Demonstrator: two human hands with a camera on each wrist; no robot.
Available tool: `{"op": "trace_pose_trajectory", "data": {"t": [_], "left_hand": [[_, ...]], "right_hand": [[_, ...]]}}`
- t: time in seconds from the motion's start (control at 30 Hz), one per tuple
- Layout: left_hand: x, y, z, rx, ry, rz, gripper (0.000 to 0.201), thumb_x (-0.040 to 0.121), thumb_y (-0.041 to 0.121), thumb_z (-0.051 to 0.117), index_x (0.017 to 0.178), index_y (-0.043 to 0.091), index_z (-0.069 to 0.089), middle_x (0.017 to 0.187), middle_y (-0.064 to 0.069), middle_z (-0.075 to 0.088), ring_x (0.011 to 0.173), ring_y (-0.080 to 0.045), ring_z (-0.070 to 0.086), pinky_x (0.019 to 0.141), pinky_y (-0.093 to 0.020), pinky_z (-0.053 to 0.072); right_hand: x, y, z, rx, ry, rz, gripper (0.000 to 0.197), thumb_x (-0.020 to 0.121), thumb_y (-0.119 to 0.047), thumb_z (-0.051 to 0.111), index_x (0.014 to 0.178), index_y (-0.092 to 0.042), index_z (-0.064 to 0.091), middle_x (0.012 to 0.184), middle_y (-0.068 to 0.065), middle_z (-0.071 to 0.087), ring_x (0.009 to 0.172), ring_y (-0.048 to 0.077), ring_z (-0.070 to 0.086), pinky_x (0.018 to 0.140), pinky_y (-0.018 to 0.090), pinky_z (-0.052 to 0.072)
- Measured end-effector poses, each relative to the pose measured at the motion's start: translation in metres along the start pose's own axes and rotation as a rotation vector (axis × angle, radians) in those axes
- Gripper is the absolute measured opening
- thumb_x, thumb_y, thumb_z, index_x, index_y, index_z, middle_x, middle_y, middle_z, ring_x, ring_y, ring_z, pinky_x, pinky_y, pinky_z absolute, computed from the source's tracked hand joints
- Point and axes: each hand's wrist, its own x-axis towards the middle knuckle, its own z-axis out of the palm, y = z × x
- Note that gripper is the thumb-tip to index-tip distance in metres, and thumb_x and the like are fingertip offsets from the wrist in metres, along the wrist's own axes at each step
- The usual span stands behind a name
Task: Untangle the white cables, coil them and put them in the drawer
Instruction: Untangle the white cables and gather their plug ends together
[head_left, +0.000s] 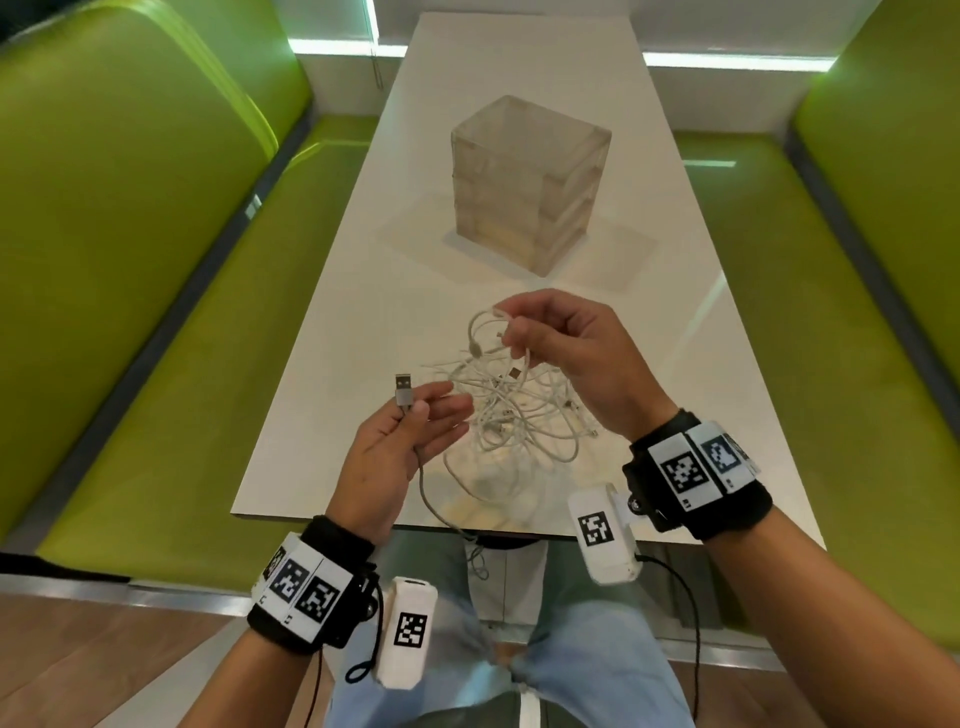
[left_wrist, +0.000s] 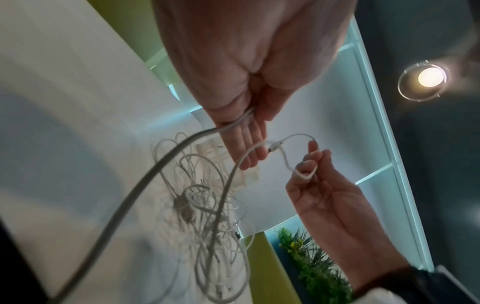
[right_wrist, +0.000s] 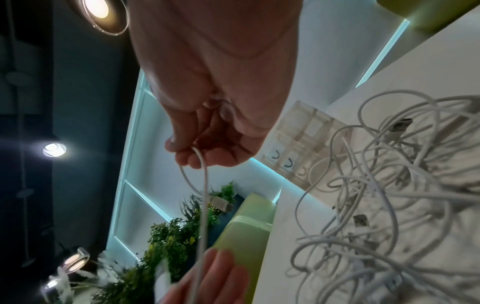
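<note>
Fingers (head_left: 511, 325) of the right hand (head_left: 576, 358), at the middle of the head view, pinch a loop of white cable lifted above the pile. Those of the left hand (head_left: 400, 441), lower and to the left, are clamped with the thumb on a grey-white cable (head_left: 423, 483) just below its USB plug (head_left: 404, 397), the other fingers lying straighter; that cable runs down past the near edge of the counter (head_left: 649, 171). Between and under both hands sits the tangle of white cables (head_left: 519, 415), thin, glossy, looped over one another with several plugs showing. Beyond it, towards the upper middle, stands the translucent drawer unit (head_left: 530, 182), all drawers seemingly closed. By my reading the untangling has barely begun: nothing is coiled, nothing is stowed.
</note>
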Motion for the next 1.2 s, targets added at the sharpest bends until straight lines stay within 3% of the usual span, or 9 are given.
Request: {"op": "trace_pose_trajectory", "data": {"t": [0.23, 0.33, 0.47, 0.67, 0.8, 0.9, 0.97, 1.03, 1.2], "left_hand": [[0.004, 0.019, 0.011, -0.213, -0.054, -0.057, 0.041, 0.093, 0.023, 0.04, 0.126, 0.002, 0.052, 0.116, -0.014, 0.068, 0.108, -0.022, 0.065, 0.089, -0.03, 0.054], [0.007, 0.022, 0.011, -0.243, -0.029, -0.053, 0.033, 0.09, 0.021, 0.044, 0.115, 0.002, 0.056, 0.097, -0.005, 0.068, 0.096, -0.019, 0.068, 0.087, -0.03, 0.054], [0.005, 0.021, 0.01, -0.262, -0.029, -0.072, 0.035, 0.091, 0.02, 0.044, 0.117, -0.001, 0.055, 0.079, -0.001, 0.063, 0.09, -0.015, 0.067, 0.083, -0.027, 0.054], [-0.001, 0.02, 0.016, -0.249, -0.1, -0.124, 0.031, 0.098, 0.021, 0.035, 0.111, 0.0, 0.054, 0.123, -0.02, 0.063, 0.116, -0.027, 0.061, 0.088, -0.031, 0.054], [-0.002, 0.023, 0.018, -0.286, -0.122, -0.133, 0.027, 0.099, 0.019, 0.032, 0.094, 0.005, 0.055, 0.117, -0.02, 0.066, 0.111, -0.027, 0.063, 0.079, -0.03, 0.055], [0.002, 0.03, 0.011, -0.364, -0.085, -0.067, 0.029, 0.097, 0.023, 0.034, 0.081, 0.013, 0.056, 0.091, -0.009, 0.074, 0.11, -0.029, 0.064, 0.086, -0.041, 0.055], [0.004, 0.036, 0.007, -0.404, -0.027, -0.002, 0.037, 0.099, 0.022, 0.032, 0.075, 0.016, 0.059, 0.066, 0.002, 0.066, 0.093, -0.026, 0.07, 0.085, -0.047, 0.055], [0.006, 0.043, 0.001, -0.397, 0.067, 0.046, 0.041, 0.102, 0.02, 0.029, 0.073, 0.019, 0.058, 0.053, 0.008, 0.05, 0.06, -0.011, 0.063, 0.07, -0.035, 0.058], [0.014, 0.063, -0.033, -0.38, 0.203, 0.157, 0.04, 0.104, 0.02, 0.028, 0.076, 0.024, 0.054, 0.052, 0.01, 0.036, 0.04, -0.002, 0.025, 0.041, -0.016, 0.024]], "right_hand": [[-0.03, 0.019, 0.026, -0.233, -0.297, 0.073, 0.022, 0.08, 0.0, 0.069, 0.102, -0.003, 0.068, 0.093, 0.015, 0.07, 0.082, 0.014, 0.066, 0.079, 0.023, 0.054], [-0.036, 0.024, 0.031, -0.275, -0.283, 0.082, 0.02, 0.082, -0.003, 0.068, 0.102, -0.007, 0.07, 0.089, 0.013, 0.072, 0.081, 0.019, 0.067, 0.078, 0.025, 0.054], [-0.038, 0.022, 0.033, -0.314, -0.202, 0.0, 0.015, 0.084, -0.002, 0.066, 0.096, -0.009, 0.073, 0.093, -0.005, 0.073, 0.082, -0.009, 0.062, 0.076, 0.006, 0.042], [-0.039, 0.025, 0.038, -0.359, -0.137, -0.097, 0.014, 0.083, -0.001, 0.066, 0.092, -0.008, 0.074, 0.094, -0.006, 0.072, 0.084, -0.006, 0.061, 0.078, 0.009, 0.041], [-0.042, 0.026, 0.041, -0.301, -0.143, -0.036, 0.007, 0.083, -0.003, 0.067, 0.089, -0.004, 0.071, 0.09, -0.006, 0.071, 0.078, -0.009, 0.061, 0.075, 0.009, 0.044], [-0.042, 0.027, 0.038, -0.35, -0.214, 0.071, 0.008, 0.09, -0.017, 0.062, 0.087, -0.009, 0.065, 0.074, -0.001, 0.066, 0.067, 0.002, 0.06, 0.069, 0.025, 0.05], [-0.041, 0.03, 0.033, -0.432, -0.3, 0.115, 0.015, 0.093, -0.022, 0.056, 0.088, -0.011, 0.065, 0.07, -0.003, 0.063, 0.066, 0.003, 0.057, 0.069, 0.022, 0.046], [-0.036, 0.033, 0.025, -0.513, -0.366, 0.129, 0.015, 0.094, -0.023, 0.056, 0.087, -0.013, 0.065, 0.073, -0.003, 0.064, 0.068, 0.005, 0.059, 0.069, 0.019, 0.044], [-0.03, 0.048, 0.002, -0.603, -0.355, 0.181, 0.018, 0.096, -0.021, 0.052, 0.081, -0.018, 0.062, 0.066, -0.023, 0.061, 0.064, -0.006, 0.055, 0.066, 0.009, 0.042]]}}
